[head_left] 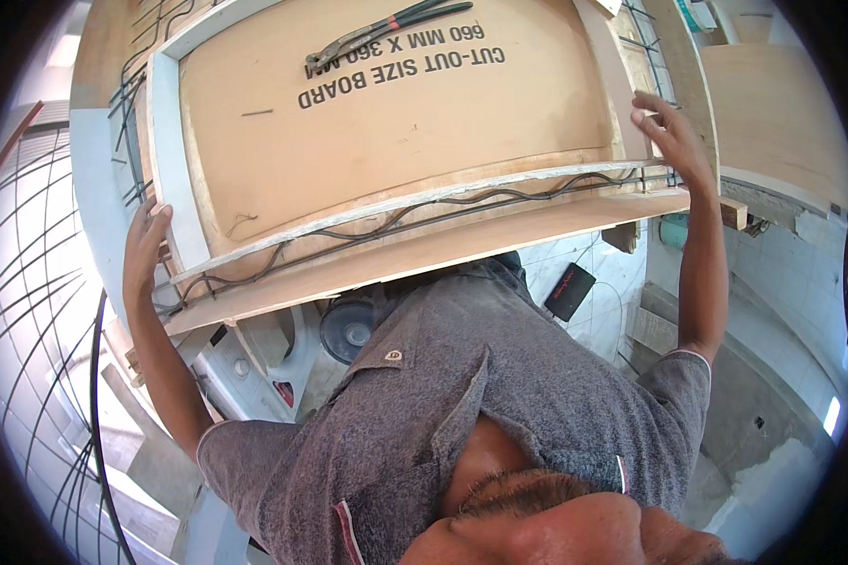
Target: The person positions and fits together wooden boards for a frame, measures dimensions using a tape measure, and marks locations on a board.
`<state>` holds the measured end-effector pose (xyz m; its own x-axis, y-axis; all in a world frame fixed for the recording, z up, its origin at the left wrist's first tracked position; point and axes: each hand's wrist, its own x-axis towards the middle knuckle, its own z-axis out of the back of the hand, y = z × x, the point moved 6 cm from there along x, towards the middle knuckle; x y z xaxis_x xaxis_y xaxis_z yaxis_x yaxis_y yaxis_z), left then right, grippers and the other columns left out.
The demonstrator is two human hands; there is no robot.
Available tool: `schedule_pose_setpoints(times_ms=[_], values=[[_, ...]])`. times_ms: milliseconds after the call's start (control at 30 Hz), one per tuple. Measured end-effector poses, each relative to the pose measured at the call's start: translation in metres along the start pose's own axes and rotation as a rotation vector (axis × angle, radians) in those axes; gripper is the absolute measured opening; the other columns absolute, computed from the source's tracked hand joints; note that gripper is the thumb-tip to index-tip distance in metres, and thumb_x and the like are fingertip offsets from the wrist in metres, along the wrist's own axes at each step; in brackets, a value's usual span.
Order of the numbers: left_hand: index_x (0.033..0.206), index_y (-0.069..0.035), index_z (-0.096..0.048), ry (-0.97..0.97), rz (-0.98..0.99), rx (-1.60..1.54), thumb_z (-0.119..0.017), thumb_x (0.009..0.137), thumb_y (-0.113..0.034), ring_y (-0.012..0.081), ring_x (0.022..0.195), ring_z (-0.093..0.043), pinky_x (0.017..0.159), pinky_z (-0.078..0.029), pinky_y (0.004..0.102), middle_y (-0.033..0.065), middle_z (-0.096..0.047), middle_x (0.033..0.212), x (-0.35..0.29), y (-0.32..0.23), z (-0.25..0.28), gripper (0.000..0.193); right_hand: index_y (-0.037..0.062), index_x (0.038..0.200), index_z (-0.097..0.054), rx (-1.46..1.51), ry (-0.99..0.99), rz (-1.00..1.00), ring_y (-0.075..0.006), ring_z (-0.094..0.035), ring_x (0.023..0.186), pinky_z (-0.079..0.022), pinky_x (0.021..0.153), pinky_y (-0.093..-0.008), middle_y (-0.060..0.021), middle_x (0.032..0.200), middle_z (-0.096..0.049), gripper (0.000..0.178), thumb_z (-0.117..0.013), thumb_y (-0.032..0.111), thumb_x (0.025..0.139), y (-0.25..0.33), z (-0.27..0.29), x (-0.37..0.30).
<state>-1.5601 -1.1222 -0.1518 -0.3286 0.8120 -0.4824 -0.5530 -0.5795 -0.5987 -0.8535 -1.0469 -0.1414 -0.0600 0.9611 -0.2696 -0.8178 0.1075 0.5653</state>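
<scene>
A rectangular wooden frame (171, 155), painted whitish along its edges, lies in front of me around a brown printed board (396, 141). At its near left corner is my left hand (147, 240), thumb against the side rail and fingers along the outer edge, closed on it. My right hand (671, 141) holds the right rail from outside, with thumb and fingertips on the rail. Pincers (377, 36) with red and black handles rest on the far part of the board. A nail-like thin piece (257, 113) lies on the board too.
Dark steel rods and bent wire (386, 231) run between the frame and a near plywood edge (462, 247). More rods (127, 122) stand at the left. Below are a white machine (245, 377), a round grey lid (349, 330) and a black box (570, 290) on tiles.
</scene>
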Motion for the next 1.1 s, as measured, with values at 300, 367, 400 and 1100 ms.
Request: schedule_pose_setpoints(times_ms=[300,367,400,1100], values=[[0.119,0.002,-0.052,-0.125,-0.229,0.106,-0.062,0.084,-0.027,0.0244,0.089,-0.062,0.081,-0.047,0.0346,0.0182,-0.064,0.101,0.034,0.015,-0.017,0.047,-0.0009,0.127,-0.047,-0.124,-0.052,-0.106,-0.0306,-0.058,0.106,-0.045,0.086,-0.0385,-0.0247,0.114,-0.059,0.065,-0.067,0.037,0.078,-0.027,-0.017,0.059],[0.117,0.003,-0.053,-0.212,-0.250,0.175,-0.061,0.084,-0.026,0.0257,0.088,-0.062,0.080,-0.047,0.0354,0.0198,-0.064,0.100,0.031,0.017,-0.017,0.044,-0.0024,0.122,-0.049,-0.180,-0.037,-0.047,-0.0313,-0.060,0.102,-0.045,0.085,-0.0390,-0.0250,0.109,-0.061,0.055,-0.064,0.029,0.079,-0.045,-0.018,0.068],[0.116,0.003,-0.054,-0.252,-0.256,0.211,-0.060,0.085,-0.025,0.0264,0.088,-0.063,0.079,-0.047,0.0358,0.0205,-0.065,0.099,0.030,0.018,-0.018,0.042,-0.0023,0.122,-0.049,-0.215,-0.068,-0.045,-0.0325,-0.060,0.101,-0.045,0.084,-0.0396,-0.0252,0.108,-0.061,0.053,-0.063,0.027,0.080,-0.051,-0.016,0.071],[0.114,0.005,-0.051,-0.243,-0.268,0.276,-0.056,0.088,-0.022,0.0324,0.088,-0.062,0.081,-0.045,0.0378,0.0246,-0.063,0.096,0.021,0.001,-0.021,0.038,-0.0027,0.121,-0.048,-0.242,-0.125,-0.048,-0.0400,-0.059,0.094,-0.045,0.081,-0.0413,-0.0277,0.099,-0.061,0.045,-0.058,0.020,0.083,-0.042,-0.014,0.070]])
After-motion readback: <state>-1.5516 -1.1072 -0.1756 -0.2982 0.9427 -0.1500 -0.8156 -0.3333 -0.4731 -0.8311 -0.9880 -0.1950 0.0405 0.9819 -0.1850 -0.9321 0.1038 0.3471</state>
